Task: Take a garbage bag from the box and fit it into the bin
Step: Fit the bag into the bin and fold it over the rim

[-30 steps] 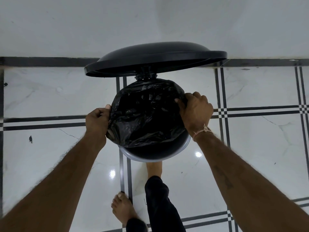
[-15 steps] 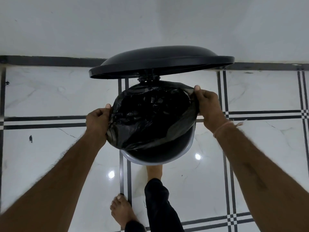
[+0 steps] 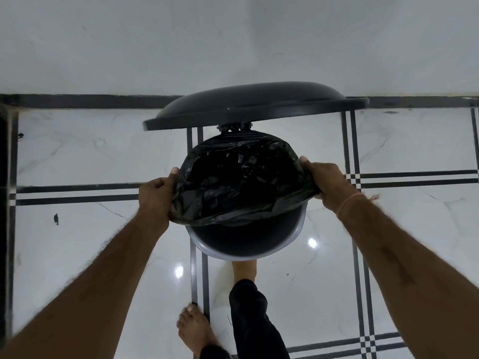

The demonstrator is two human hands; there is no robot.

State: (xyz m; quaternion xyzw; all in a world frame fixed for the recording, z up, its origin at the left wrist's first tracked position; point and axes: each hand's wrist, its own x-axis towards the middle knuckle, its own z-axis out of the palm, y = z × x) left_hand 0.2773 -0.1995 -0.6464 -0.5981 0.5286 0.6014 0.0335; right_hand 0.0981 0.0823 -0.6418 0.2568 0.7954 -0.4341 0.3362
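A round pedal bin [image 3: 295, 239] with a grey rim stands on the floor below me, its black lid [image 3: 254, 104] raised at the far side. A black garbage bag [image 3: 238, 182] lies open inside the bin's mouth. The bag's far edge is folded over the rim; the near edge hangs slack inside, leaving the near rim bare. My left hand [image 3: 155, 195] grips the bag's left edge. My right hand [image 3: 326, 182] grips the right edge, pulled out past the rim. The box is not in view.
White marble floor tiles [image 3: 77, 156] with dark stripes surround the bin, and a white wall [image 3: 233, 42] rises behind it. My right foot [image 3: 245, 269] is under the bin's front edge at the pedal. My bare left foot [image 3: 194, 330] stands nearer, to the left.
My right hand moved from the top of the bag outward to the right, stretching the bag's mouth wide. The bag's far edge now lies over the far rim. My left hand kept its grip.
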